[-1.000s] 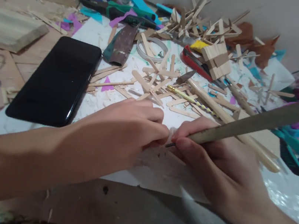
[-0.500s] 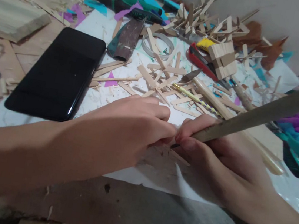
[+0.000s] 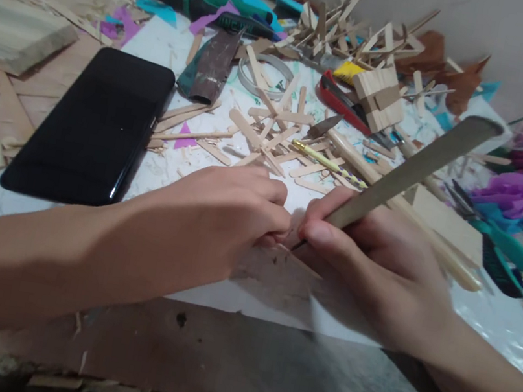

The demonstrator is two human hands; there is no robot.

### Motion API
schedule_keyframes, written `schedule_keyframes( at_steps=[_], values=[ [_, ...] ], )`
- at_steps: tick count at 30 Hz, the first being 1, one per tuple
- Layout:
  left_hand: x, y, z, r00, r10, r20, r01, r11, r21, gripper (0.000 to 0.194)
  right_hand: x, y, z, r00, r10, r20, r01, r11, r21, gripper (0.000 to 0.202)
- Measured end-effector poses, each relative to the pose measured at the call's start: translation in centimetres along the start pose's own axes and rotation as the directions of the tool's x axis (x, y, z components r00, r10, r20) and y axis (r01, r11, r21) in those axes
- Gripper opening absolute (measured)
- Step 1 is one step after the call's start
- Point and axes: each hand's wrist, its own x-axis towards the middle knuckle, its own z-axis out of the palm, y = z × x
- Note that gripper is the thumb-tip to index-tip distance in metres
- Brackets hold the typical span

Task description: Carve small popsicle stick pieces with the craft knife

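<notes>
My right hand (image 3: 370,258) grips a long grey-brown tool handle (image 3: 406,178) between thumb and fingers. The handle slants up to the right, and a thin dark tip (image 3: 299,245) pokes out below the fingers, pointing down-left. My left hand (image 3: 233,218) is closed, its fingertips curled down just left of that tip; anything pinched in it is too small and hidden to name. Both hands are low over the white paper (image 3: 212,292) near its front edge. A black phone (image 3: 95,125) lies left of my left hand.
Loose craft sticks (image 3: 271,132) lie beyond my hands, with a yellow pencil (image 3: 328,162), a red cutter (image 3: 341,105), a tape ring (image 3: 264,77) and a stack of wood pieces (image 3: 379,99). Wooden blocks (image 3: 18,32) sit at left; green-handled scissors (image 3: 504,245) and coloured paper (image 3: 508,190) at right.
The handle has swung more upright, and its far end now shows. My right hand's fingertips have drawn slightly apart from my left hand's. The whole view has shifted a little.
</notes>
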Motion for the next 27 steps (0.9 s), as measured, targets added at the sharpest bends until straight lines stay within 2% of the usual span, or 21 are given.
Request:
schedule_keyframes(
  at_steps=[2,4,11,20,23,27],
  values=[
    [0.0,-0.1,0.0,1.0,0.003,0.014,-0.003,1.0,0.0,0.031,-0.1,0.5,0.0,0.999,0.045,-0.002,-0.045,0.994,0.097,0.028],
    [0.0,-0.3,0.0,1.0,0.012,0.017,-0.011,1.0,-0.008,0.032,-0.3,0.7,-0.1,0.999,0.052,0.005,-0.052,0.993,0.109,0.024],
    [0.1,-0.1,0.1,0.998,0.044,-0.039,-0.044,0.999,-0.004,0.034,0.0,0.4,-0.3,0.999,-0.025,0.047,0.027,0.999,-0.047,0.027],
    [0.2,0.0,-0.2,1.0,-0.005,0.02,0.005,1.0,0.0,0.031,0.2,-0.6,-0.3,0.98,-0.166,0.106,0.187,0.954,-0.236,0.02],
    [0.3,0.0,0.0,1.0,0.005,0.012,-0.005,1.0,0.004,0.03,0.4,-0.5,-0.3,0.984,-0.156,0.083,0.171,0.961,-0.217,0.023],
    [0.3,-0.1,0.2,0.999,0.036,-0.012,-0.036,0.999,0.009,0.03,0.6,-0.4,-0.4,0.994,-0.084,0.065,0.092,0.985,-0.144,0.023]
  ],
)
